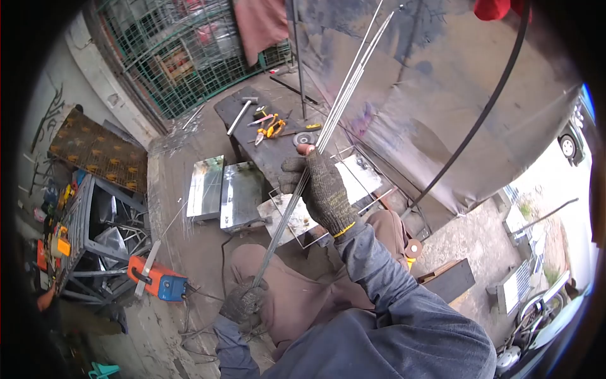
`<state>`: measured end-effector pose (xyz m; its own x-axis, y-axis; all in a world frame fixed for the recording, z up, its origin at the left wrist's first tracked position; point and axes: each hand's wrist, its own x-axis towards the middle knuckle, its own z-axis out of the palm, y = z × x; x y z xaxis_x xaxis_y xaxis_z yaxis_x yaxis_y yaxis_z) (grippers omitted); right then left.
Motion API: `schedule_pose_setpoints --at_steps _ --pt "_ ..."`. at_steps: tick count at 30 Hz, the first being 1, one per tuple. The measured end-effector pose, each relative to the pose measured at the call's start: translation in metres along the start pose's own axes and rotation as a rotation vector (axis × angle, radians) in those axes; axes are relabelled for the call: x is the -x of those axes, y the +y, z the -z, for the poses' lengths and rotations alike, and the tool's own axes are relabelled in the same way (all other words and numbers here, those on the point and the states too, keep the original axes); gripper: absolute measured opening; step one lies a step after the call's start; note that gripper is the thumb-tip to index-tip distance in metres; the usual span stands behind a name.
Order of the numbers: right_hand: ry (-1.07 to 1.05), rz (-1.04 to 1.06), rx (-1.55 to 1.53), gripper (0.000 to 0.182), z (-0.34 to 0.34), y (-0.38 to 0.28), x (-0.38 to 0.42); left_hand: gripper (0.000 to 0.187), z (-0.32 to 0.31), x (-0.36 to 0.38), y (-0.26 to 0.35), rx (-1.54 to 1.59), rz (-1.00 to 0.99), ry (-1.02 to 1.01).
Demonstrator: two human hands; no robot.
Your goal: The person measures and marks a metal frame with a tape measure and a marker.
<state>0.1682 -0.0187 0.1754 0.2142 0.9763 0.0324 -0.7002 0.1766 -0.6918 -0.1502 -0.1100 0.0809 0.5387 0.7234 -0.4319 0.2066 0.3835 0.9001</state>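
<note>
A bundle of thin metal rods [344,101] runs slantwise in front of me, from my lap up towards the grey sheet. Midway along it, my right hand [323,189] is closed around the rods; its dark knit glove has a yellow cuff edge, and a bare fingertip shows. My left hand [243,302], in a similar dark glove, is closed at the rods' lower end by my knee. Past my right hand stands a low dark bench [252,148] holding a hammer [241,115], orange-handled pliers [271,131] and a grinding disc [304,138].
Two shiny metal boxes [240,196] stand before the bench. An orange and blue welding machine [158,278] sits on the floor at left, beside a metal frame [85,246] loaded with tools. A black cable [486,107] hangs at right, before a grey sheet [435,126].
</note>
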Motion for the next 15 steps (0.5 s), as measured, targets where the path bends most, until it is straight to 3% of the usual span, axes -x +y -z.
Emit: schedule_pose_setpoints --at_steps 2,4,8,10,11,13,15 --pt "0.0 0.018 0.052 0.041 0.016 -0.011 0.018 0.021 -0.004 -0.005 0.008 -0.061 0.047 0.005" --pt "0.037 0.048 0.088 0.04 0.031 -0.016 0.029 0.019 -0.005 -0.007 0.023 -0.3 -0.083 -0.032" --pt "0.045 0.037 0.184 0.041 0.048 -0.012 0.046 0.021 -0.02 -0.019 0.042 -0.493 -0.027 -0.007" --pt "0.01 0.004 0.448 0.042 0.056 -0.007 0.052 0.023 -0.032 -0.035 0.047 -0.605 -0.243 0.08" --pt "0.017 -0.01 0.439 0.042 0.054 -0.01 0.059 0.023 -0.037 -0.042 0.049 -0.606 -0.224 0.078" --pt "0.019 -0.17 0.697 0.041 0.045 -0.02 0.071 0.025 -0.048 -0.06 0.055 -0.498 -0.38 0.067" --pt "0.046 -0.174 0.695 0.038 0.053 -0.004 0.069 0.024 -0.066 -0.067 0.072 -0.421 -0.325 0.069"
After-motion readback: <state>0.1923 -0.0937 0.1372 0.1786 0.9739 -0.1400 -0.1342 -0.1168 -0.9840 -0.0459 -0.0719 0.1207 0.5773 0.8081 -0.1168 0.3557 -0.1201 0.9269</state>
